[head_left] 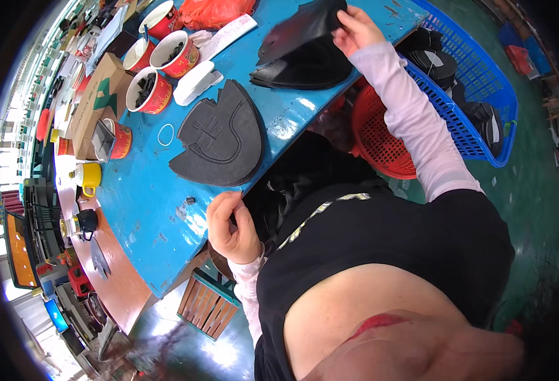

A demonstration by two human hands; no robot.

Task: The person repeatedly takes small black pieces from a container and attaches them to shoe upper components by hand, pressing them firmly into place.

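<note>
My right hand (359, 32) pinches the edge of a black leather-like piece (305, 28), lifted and tilted at the far right of the blue table. Under it lies a stack of similar black pieces (311, 66), close to the table edge. My left hand (234, 227) is at the near edge, fingers curled in toward the thumb; what they hold, if anything, I cannot make out. Just beyond that hand lies a stack of dark grey curved pieces (219, 136), notched on one side and marked with a curved line.
Red paper bowls with small black bits (149, 92) stand along the back of the blue table (146, 209), by a white object (194, 86) and a cardboard box (101, 95). A blue basket (483, 70) and a red basket (381, 140) stand right. A slatted stool (208, 305) is lower left.
</note>
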